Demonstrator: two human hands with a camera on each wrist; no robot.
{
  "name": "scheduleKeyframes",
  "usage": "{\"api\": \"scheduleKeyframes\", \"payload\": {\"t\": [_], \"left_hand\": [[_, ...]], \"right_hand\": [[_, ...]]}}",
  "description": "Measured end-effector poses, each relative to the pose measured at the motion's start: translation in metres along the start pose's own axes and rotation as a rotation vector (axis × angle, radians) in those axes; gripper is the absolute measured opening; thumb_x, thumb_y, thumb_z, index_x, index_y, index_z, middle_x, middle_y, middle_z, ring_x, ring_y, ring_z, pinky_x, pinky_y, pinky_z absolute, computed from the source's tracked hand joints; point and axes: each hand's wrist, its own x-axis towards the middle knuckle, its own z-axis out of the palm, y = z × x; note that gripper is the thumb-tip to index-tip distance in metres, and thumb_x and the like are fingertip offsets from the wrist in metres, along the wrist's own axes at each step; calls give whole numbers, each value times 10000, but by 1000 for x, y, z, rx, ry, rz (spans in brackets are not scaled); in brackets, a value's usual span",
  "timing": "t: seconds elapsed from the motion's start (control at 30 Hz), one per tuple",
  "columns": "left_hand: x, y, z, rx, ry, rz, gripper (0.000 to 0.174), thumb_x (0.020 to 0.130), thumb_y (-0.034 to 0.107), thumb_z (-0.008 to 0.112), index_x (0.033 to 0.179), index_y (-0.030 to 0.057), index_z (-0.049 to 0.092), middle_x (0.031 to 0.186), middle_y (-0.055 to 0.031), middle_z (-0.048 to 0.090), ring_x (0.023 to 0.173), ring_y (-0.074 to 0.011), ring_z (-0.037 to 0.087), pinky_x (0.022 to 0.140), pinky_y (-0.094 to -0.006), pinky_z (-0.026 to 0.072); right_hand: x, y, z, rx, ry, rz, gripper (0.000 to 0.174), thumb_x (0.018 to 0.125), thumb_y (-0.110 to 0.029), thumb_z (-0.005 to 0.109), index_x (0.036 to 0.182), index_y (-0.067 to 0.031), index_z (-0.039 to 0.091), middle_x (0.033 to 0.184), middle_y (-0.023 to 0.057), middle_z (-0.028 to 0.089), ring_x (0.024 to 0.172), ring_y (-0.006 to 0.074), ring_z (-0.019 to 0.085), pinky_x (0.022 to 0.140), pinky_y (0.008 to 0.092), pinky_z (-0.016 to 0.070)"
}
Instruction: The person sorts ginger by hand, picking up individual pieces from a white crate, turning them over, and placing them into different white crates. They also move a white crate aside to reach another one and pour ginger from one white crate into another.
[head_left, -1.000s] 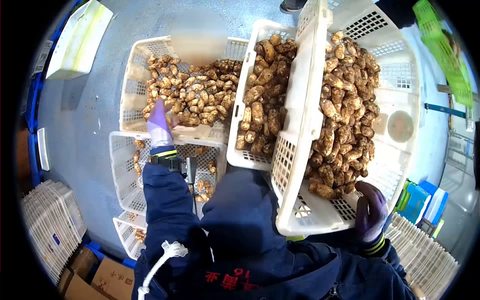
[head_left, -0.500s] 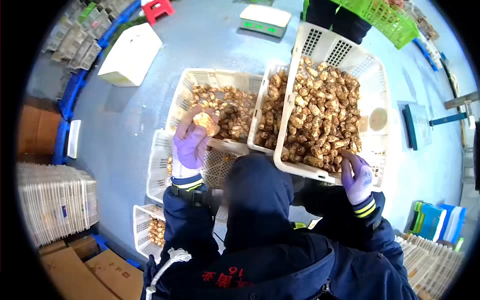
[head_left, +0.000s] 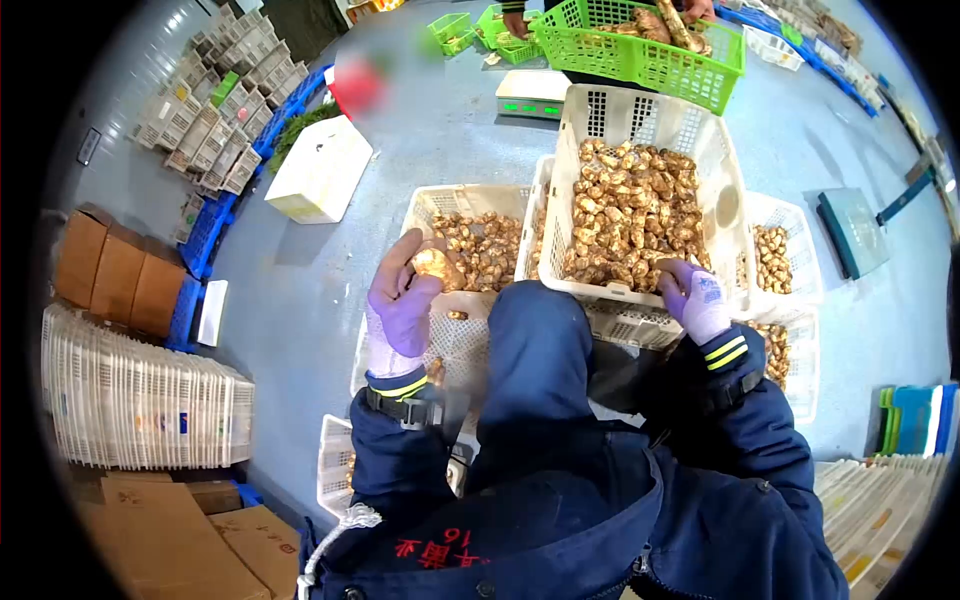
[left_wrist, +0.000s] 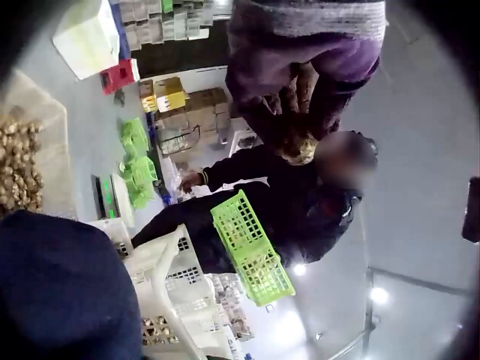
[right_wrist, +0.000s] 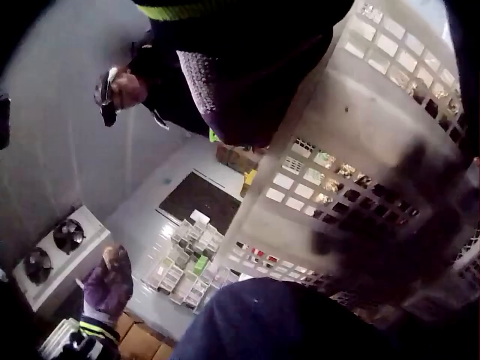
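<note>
Brown tuber (head_left: 432, 263) is up off the crates, held in the grip of the left hand (head_left: 403, 303), fingers curled round it at chest height. It sits above the seam between the second crate (head_left: 440, 200) of tubers at 1 o'clock and the near-empty crate (head_left: 455, 345) at 6 o'clock. The left wrist view shows the same: gloved fingers wrapped on the tuber, no gap.

Right hand (head_left: 695, 298), at 3 o'clock from the tuber, has its grip closed on the near rim of the large white crate (head_left: 650, 120). That crate is heaped full and looks propped on the other crates, tilted toward the person.

Risks, as judged:
- the tuber sits high in the fingers; a loose hold likely drops it onto the floor (head_left: 300, 290) at 9 o'clock or into the wrong crate.
- one hand steadies a full, tilted crate; if that grip slackens it may slide or tip and spill tubers.
- attention on the tuber makes that slip more likely.
</note>
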Motion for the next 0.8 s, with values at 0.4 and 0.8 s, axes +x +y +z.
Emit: {"api": "scheduleKeyframes", "payload": {"t": [0.4,0.8], "left_hand": [[-25,-87,-75,-446,53,-323,428,931,176,553,1315,16,452,1217,-170,540,1095,-298,553,906,-420,519],[-210,-263,-222,1848,-599,-682,149,865,214,564,960,114,621,877,-38,650,853,-204,614,682,-334,492]], "right_hand": [[-21,21,-13,-84,84,12,204,893,-202,561,992,-59,667,853,199,659,784,376,638,699,445,506],[-21,12,-17,-173,94,18,186,899,-238,537,888,-70,617,796,168,642,770,361,627,696,462,492]]}}
